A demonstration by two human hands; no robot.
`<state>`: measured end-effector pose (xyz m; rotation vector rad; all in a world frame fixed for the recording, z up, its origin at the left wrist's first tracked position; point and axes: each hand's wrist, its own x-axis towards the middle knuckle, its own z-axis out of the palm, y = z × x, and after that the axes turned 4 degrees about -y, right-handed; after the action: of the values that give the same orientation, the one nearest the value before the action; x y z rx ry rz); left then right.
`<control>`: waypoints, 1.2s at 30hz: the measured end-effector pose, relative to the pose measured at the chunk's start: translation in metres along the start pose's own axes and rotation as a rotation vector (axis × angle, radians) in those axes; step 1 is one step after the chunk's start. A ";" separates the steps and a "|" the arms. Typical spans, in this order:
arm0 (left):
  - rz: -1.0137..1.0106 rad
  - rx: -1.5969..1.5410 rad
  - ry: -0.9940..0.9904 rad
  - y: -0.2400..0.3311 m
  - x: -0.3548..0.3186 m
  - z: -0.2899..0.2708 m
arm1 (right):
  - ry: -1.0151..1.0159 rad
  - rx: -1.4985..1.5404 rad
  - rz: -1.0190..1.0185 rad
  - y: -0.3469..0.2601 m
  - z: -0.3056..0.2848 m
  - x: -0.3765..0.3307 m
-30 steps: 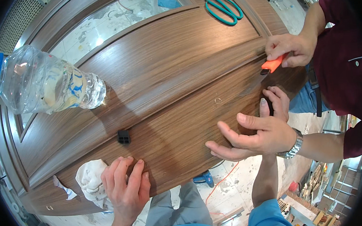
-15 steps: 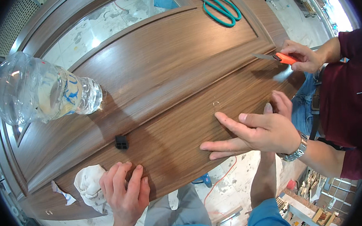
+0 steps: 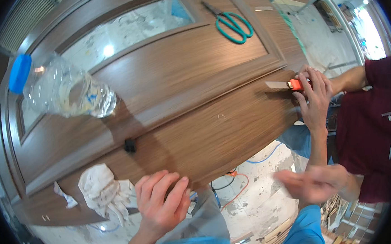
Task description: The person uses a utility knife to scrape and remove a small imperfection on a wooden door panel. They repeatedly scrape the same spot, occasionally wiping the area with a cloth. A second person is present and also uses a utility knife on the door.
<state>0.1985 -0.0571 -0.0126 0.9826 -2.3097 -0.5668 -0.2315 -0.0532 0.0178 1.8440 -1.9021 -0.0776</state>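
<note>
My right hand (image 3: 313, 107) reaches across to the far right, fingers and thumb closed about the orange handle of a utility knife (image 3: 296, 85). Its blade points left over the brown wood-grain door (image 3: 179, 146). A co-worker's hand is at the same handle, partly hidden behind mine. My left hand (image 3: 162, 199) rests at the door's near edge, fingers loosely bent and holding nothing. Beside it lies a crumpled white cloth (image 3: 101, 189). A small black block (image 3: 129, 145) sits beyond that hand.
A clear bottle with a blue cap (image 3: 68, 88) stands at the left. Green-handled scissors (image 3: 235, 27) lie on the door's far part. A torn scrap (image 3: 65, 195) is left of the cloth. The co-worker's other hand (image 3: 315, 184), blurred, passes over my right forearm.
My right hand has come up from beneath the co-worker's hand to the knife's handle and closed on it. The co-worker's other hand has dropped back toward the lower right. My left hand has shifted right.
</note>
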 end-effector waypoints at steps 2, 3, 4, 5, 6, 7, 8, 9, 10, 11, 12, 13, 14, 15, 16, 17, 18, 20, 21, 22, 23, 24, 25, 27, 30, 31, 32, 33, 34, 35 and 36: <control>-0.025 0.012 -0.019 0.007 0.002 0.012 | 0.047 -0.073 -0.020 0.006 0.017 -0.010; -0.031 0.006 -0.005 0.011 0.003 0.018 | 0.086 -0.089 -0.053 0.007 0.024 -0.012; -0.054 -0.007 -0.010 0.016 0.004 0.023 | 0.119 -0.102 -0.086 0.007 0.029 -0.014; -0.067 -0.015 0.005 0.021 0.005 0.029 | 0.099 -0.056 -0.115 0.006 0.033 -0.013; -0.070 -0.011 0.017 0.025 0.006 0.033 | 0.078 -0.009 -0.141 0.002 0.036 -0.013; -0.084 -0.009 0.022 0.029 0.008 0.037 | 0.057 0.041 -0.169 0.000 0.037 -0.009; -0.097 -0.012 0.032 0.033 0.009 0.039 | 0.052 0.073 -0.183 -0.003 0.038 -0.005; -0.111 0.001 0.025 0.037 0.011 0.042 | 0.048 0.103 -0.193 -0.006 0.039 0.001; -0.123 0.006 0.030 0.041 0.012 0.045 | 0.071 0.133 -0.215 -0.009 0.037 0.006; -0.149 0.002 0.023 0.045 0.014 0.048 | 0.049 0.159 -0.231 -0.012 0.032 0.010; -0.145 -0.004 0.028 0.050 0.014 0.050 | 0.044 0.191 -0.255 -0.015 0.024 0.012; -0.147 -0.013 0.036 0.055 0.016 0.053 | 0.060 0.216 -0.277 -0.016 0.015 0.017; -0.159 -0.030 0.044 0.060 0.017 0.057 | 0.058 0.328 -0.285 -0.018 0.003 0.018; -0.151 -0.044 0.054 0.065 0.019 0.060 | 0.055 0.444 -0.289 -0.021 -0.015 0.012; -0.146 -0.054 0.048 0.071 0.020 0.063 | 0.036 0.564 -0.284 -0.024 -0.033 0.006; -0.149 -0.072 0.046 0.076 0.022 0.067 | -0.085 0.812 -0.148 -0.024 -0.052 0.001; -0.155 -0.096 0.042 0.081 0.024 0.070 | -0.227 1.054 -0.004 -0.024 -0.070 -0.004; -0.151 -0.108 0.072 0.088 0.028 0.076 | -0.420 1.332 0.152 -0.028 -0.089 -0.010; -0.155 -0.110 0.087 0.091 0.031 0.079 | -0.464 1.375 0.159 -0.031 -0.093 -0.012; -0.153 -0.114 0.114 0.092 0.033 0.082 | -0.544 1.388 0.175 -0.033 -0.094 -0.013; -0.155 -0.111 0.132 0.093 0.036 0.086 | -0.674 1.340 0.115 -0.032 -0.092 -0.011; -0.146 -0.107 0.163 0.093 0.039 0.091 | -0.682 1.292 0.031 -0.035 -0.088 -0.011; -0.148 -0.104 0.183 0.092 0.042 0.096 | -0.693 1.264 -0.036 -0.038 -0.082 -0.010; -0.124 -0.102 0.223 0.090 0.048 0.107 | -0.693 1.225 -0.159 -0.043 -0.071 -0.009; -0.130 -0.074 0.243 0.088 0.057 0.124 | -0.670 1.152 -0.242 -0.053 -0.062 -0.009; -0.130 -0.054 0.248 0.088 0.059 0.129 | -0.663 1.112 -0.273 -0.054 -0.060 -0.008; -0.140 -0.052 0.253 0.088 0.061 0.132 | -0.687 1.083 -0.286 -0.056 -0.059 -0.008; -0.141 -0.041 0.264 0.088 0.062 0.136 | -0.717 1.059 -0.295 -0.058 -0.059 -0.007; -0.156 -0.034 0.260 0.089 0.063 0.137 | -0.766 1.039 -0.296 -0.061 -0.059 -0.006; -0.174 -0.042 0.246 0.090 0.064 0.139 | -0.749 1.044 -0.301 -0.063 -0.058 -0.005; -0.202 -0.052 0.222 0.091 0.064 0.139 | -0.746 1.051 -0.299 -0.064 -0.057 -0.003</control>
<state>0.0265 -0.0247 -0.0443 1.1988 -2.0058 -0.5643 -0.1509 -0.0392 0.0434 3.1363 -2.3537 0.2119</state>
